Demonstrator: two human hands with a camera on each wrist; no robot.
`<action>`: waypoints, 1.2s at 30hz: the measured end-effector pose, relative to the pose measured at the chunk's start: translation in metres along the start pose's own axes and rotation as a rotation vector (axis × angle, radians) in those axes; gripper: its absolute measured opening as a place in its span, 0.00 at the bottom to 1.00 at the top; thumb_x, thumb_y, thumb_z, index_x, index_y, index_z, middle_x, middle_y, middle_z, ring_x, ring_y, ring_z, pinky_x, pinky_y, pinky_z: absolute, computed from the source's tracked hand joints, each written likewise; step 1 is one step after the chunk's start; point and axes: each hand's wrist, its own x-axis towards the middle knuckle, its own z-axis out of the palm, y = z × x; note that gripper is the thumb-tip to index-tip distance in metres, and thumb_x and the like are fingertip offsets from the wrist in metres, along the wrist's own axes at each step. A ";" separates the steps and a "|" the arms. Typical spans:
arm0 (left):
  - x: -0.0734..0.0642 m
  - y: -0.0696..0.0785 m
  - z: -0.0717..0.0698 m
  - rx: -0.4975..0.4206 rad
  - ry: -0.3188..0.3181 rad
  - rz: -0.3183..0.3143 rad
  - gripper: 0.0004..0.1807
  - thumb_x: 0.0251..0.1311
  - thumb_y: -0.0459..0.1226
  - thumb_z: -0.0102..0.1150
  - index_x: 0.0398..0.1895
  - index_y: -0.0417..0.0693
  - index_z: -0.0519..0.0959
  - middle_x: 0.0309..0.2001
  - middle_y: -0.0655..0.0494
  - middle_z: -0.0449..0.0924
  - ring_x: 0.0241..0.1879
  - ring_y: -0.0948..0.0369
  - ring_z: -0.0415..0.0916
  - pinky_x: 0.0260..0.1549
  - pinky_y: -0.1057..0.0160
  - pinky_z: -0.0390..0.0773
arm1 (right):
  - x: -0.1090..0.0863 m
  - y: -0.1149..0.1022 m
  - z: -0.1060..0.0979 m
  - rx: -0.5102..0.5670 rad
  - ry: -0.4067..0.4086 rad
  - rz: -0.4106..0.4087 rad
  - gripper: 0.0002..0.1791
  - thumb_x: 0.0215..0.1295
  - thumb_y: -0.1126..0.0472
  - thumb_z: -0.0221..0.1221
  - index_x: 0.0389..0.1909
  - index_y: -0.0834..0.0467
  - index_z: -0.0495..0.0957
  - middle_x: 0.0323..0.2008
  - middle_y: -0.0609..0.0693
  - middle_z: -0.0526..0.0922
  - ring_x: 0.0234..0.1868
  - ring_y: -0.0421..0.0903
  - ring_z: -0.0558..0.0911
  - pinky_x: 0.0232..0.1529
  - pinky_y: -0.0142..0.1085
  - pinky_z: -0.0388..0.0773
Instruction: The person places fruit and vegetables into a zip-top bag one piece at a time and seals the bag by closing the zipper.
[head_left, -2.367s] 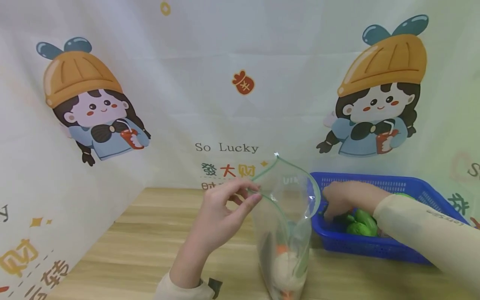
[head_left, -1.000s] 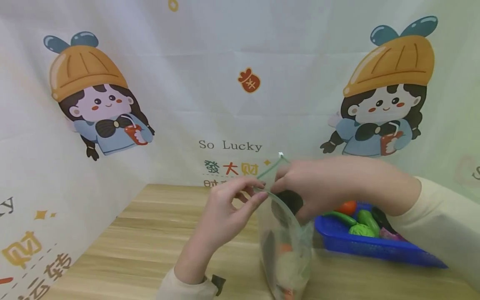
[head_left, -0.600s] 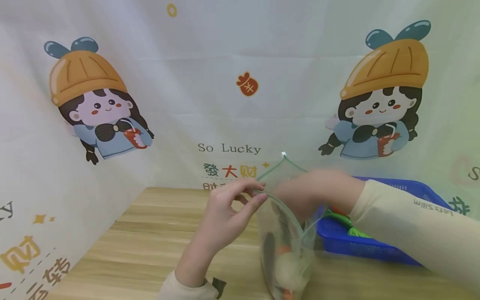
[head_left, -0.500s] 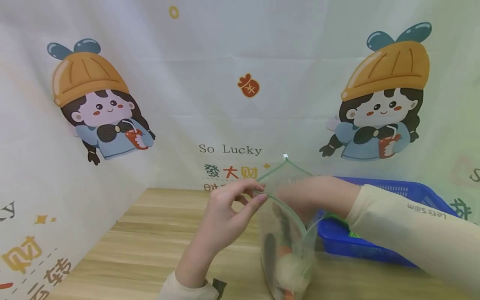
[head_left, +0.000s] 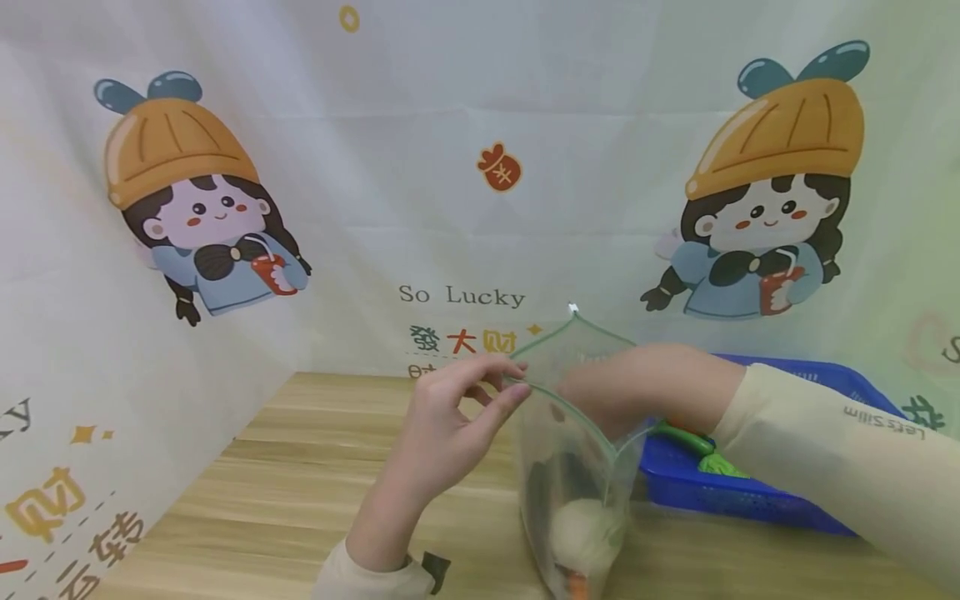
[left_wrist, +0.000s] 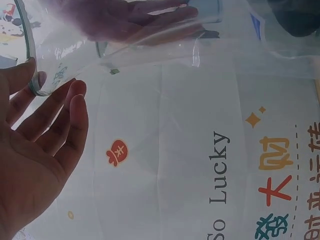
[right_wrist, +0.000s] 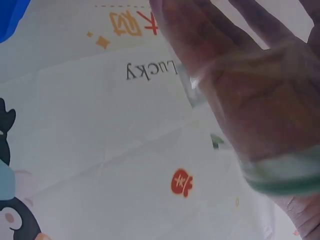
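Observation:
My left hand (head_left: 453,425) pinches the green zip rim of a clear zip bag (head_left: 536,425) between thumb and fingertips, and the mouth stays spread. My right hand (head_left: 630,387) reaches in through that mouth; in the left wrist view its fingers (left_wrist: 165,20) look straight behind the plastic. The right wrist view also shows this hand with spread fingers, the green-edged rim across its wrist. Below it in the bag lies a dark rounded item (head_left: 576,479), its kind unclear. A pale round vegetable (head_left: 588,533) and an orange piece (head_left: 577,583) sit at the bottom.
A blue plastic basket (head_left: 750,504) stands right of the bag, partly covered by the right arm. In it a green pepper (head_left: 690,438) and a leafy green vegetable (head_left: 722,464) show. The wood-look tabletop (head_left: 300,467) meets a printed cloth backdrop (head_left: 375,233).
My right hand went from the basket to the bag with a dark item, which now lies lower inside, apart from the fingers. The left hand keeps its pinch on the rim.

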 end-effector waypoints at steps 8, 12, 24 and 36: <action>0.002 0.003 -0.004 0.025 -0.027 -0.050 0.05 0.69 0.33 0.70 0.44 0.45 0.86 0.42 0.52 0.90 0.40 0.60 0.85 0.37 0.65 0.89 | -0.021 0.004 -0.025 -0.052 0.138 0.032 0.19 0.71 0.58 0.67 0.61 0.56 0.84 0.54 0.55 0.88 0.49 0.47 0.88 0.55 0.45 0.89; 0.002 0.003 -0.004 0.031 -0.035 -0.062 0.04 0.69 0.33 0.69 0.44 0.45 0.86 0.43 0.53 0.91 0.40 0.61 0.84 0.38 0.65 0.89 | -0.033 0.009 -0.037 -0.050 0.203 -0.002 0.15 0.74 0.57 0.66 0.58 0.54 0.85 0.47 0.51 0.89 0.38 0.40 0.85 0.46 0.38 0.89; 0.000 0.003 -0.004 0.032 -0.033 -0.059 0.04 0.69 0.33 0.69 0.45 0.46 0.86 0.44 0.53 0.91 0.40 0.61 0.84 0.38 0.65 0.89 | -0.040 0.049 -0.040 -0.054 0.615 -0.034 0.07 0.76 0.62 0.59 0.35 0.52 0.81 0.21 0.42 0.75 0.23 0.38 0.70 0.28 0.32 0.71; 0.000 0.003 -0.005 0.039 -0.040 -0.048 0.04 0.69 0.33 0.69 0.44 0.46 0.86 0.43 0.53 0.90 0.40 0.61 0.83 0.38 0.65 0.89 | -0.026 0.115 0.003 -0.022 0.267 0.101 0.05 0.70 0.61 0.64 0.42 0.56 0.87 0.33 0.46 0.88 0.33 0.40 0.83 0.39 0.40 0.89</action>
